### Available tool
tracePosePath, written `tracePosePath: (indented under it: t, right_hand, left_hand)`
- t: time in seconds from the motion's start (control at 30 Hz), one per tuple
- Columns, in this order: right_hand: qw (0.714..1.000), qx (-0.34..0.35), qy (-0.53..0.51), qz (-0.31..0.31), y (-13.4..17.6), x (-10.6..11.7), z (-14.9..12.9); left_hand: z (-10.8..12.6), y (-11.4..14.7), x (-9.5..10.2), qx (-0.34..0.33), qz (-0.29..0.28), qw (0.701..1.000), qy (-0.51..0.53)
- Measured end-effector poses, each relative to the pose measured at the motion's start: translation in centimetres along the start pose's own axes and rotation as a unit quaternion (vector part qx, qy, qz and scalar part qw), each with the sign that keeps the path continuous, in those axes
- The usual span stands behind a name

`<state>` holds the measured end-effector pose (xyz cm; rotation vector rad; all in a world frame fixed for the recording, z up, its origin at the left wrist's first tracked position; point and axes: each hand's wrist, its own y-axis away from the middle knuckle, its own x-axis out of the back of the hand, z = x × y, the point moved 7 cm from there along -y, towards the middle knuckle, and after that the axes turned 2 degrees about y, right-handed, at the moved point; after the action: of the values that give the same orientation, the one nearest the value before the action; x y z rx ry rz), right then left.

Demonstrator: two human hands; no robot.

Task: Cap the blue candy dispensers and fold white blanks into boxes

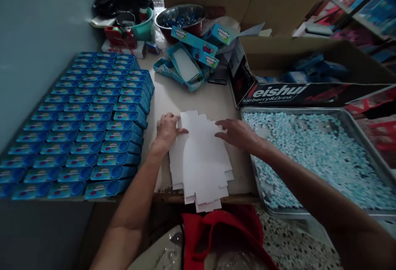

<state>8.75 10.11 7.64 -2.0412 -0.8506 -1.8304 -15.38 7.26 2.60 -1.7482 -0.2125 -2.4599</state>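
A loose pile of flat white cardboard box blanks (pixel 202 158) with notched edges lies on the table in front of me. My left hand (pixel 168 129) rests at the upper left edge of the pile, its thumb stretched over the top blank and its other fingers bent beside the edge. Over on the right side, my right hand (pixel 235 133) touches or hovers at the upper right edge, thumb and forefinger apart. Whether any fingertip is under a blank, I cannot tell.
Rows of blue candy boxes (pixel 88 125) fill the left side. A metal tray (pixel 256 166) of small pale-blue candies lies right, below a black carton (pixel 278 96). Behind are open blue boxes (pixel 185 65), a metal bowl (pixel 167 32) and a red tape dispenser (pixel 120 38).
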Motion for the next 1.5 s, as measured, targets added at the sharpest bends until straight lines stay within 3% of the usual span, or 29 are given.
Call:
tracePosePath:
  t: [0.07,0.23,0.33,0.43,0.53,0.6,0.63,0.73,0.8,0.87,0.93,1.0,1.07,1.17,1.23,1.37,1.5]
  right_hand:
    - [1.000,0.003,0.017,0.001,-0.7,-1.4,0.3]
    - [0.998,0.061,0.017,-0.030,-6.9,-2.4,-0.6]
    - [0.996,0.084,0.008,-0.042,-8.8,-3.1,-1.0]
    - [0.995,0.090,-0.031,0.016,-8.5,-3.1,-0.3]
    - [0.978,0.061,-0.177,0.092,-7.0,-2.1,1.7]
    - [0.933,0.005,-0.348,0.089,-5.6,-1.9,3.4]
    - [0.894,-0.024,-0.443,0.063,-4.7,-2.1,3.8]
    - [0.740,-0.084,-0.667,-0.026,-1.3,-2.9,3.2]
    - [0.659,-0.131,-0.741,-0.021,1.0,-3.5,2.7]
    - [0.614,-0.185,-0.768,0.008,2.8,-4.6,2.5]
    - [0.603,-0.201,-0.772,0.020,3.9,-5.9,2.1]
    - [0.637,-0.169,-0.751,0.042,4.4,-6.7,1.7]
    - [0.724,-0.106,-0.674,0.103,4.7,-6.3,1.7]
    - [0.872,-0.011,-0.458,0.175,5.3,-4.5,0.7]
    - [0.931,0.016,-0.330,0.152,5.1,-3.7,-0.5]
    - [0.992,0.026,-0.113,0.047,3.3,-2.7,-3.2]
    - [1.000,-0.012,-0.008,-0.023,2.1,-3.6,-4.6]
  left_hand:
    - [-0.1,0.3,0.2,0.012,0.020,1.000,-0.001]
    - [0.3,1.0,0.5,0.013,0.049,0.999,0.018]
    - [0.4,1.9,1.0,0.018,0.124,0.991,0.038]
    - [-0.1,2.2,1.4,0.015,0.152,0.984,0.093]
    - [-1.2,1.6,3.0,0.004,0.153,0.960,0.234]
    - [-1.8,1.4,4.7,-0.003,0.168,0.918,0.359]
    - [-2.0,1.6,5.4,0.002,0.164,0.890,0.425]
    - [-1.3,3.7,5.0,0.049,0.098,0.776,0.621]
    - [0.1,6.4,3.6,0.071,0.061,0.692,0.716]
    - [1.7,9.2,2.0,0.075,0.049,0.633,0.769]
    - [3.1,11.3,0.6,0.083,0.042,0.607,0.789]
    - [3.9,12.4,-0.4,0.108,0.033,0.595,0.796]
    - [4.2,12.6,-0.8,0.138,0.022,0.601,0.787]
    - [4.1,12.2,-1.1,0.150,-0.007,0.655,0.741]
    - [3.6,11.9,-1.3,0.146,-0.007,0.694,0.705]
    - [3.0,10.6,-1.7,0.096,0.017,0.765,0.637]
    - [3.3,9.6,-2.4,0.071,0.068,0.820,0.564]
